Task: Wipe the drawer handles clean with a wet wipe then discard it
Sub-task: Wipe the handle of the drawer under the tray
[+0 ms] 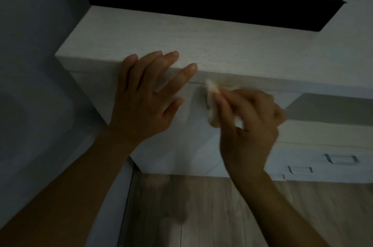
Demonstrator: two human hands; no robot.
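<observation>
While left hand lies flat, fingers straight, on pale woodgrain cabinet top, right hand pinches crumpled white wipe, frame centre.

1. Cabinet top: a pale wood grain with fine streaks is shown, in a matt finish.
2. Drawer fronts: a smooth, plain white surface is seen, matt.
3. Drawer handles: silvery metal is indicated, with a dull sheen along the edges.
4. Wet wipe: white, soft, fibrous cloth is shown, crumpled and matt.
5. Floor: grey-brown wood-look planks are laid smooth, with a faint sheen.
6. Tray: a black, matt, smooth wall is presented.
7. Wall: a plain, matt painted surface is seen.
</observation>
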